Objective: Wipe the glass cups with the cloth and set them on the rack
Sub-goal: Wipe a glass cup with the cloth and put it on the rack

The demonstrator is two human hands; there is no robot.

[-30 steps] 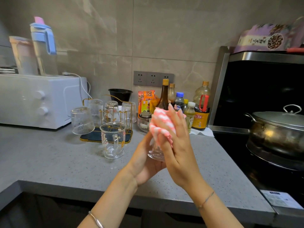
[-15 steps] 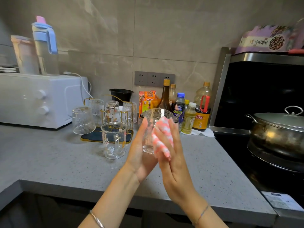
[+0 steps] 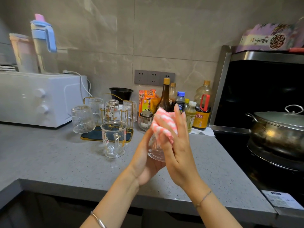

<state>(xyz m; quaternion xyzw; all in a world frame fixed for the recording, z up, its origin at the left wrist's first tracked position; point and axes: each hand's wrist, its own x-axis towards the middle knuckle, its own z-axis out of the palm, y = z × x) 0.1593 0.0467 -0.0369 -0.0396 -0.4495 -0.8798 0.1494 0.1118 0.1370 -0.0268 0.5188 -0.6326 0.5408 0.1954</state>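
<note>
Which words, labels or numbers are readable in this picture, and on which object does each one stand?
"Hello K...", faint and not certain: printed cup on the rack.
Chinese characters, too blurred to read: dark sauce bottle label, orange packet, purple box at top right.
Sticker at bottom right: too small to read.
Glass in hand and cloth: no text shows.

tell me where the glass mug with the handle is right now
In the head view the glass mug stands upright on the grey counter, left of centre, directly in front of the gold rack.
</note>
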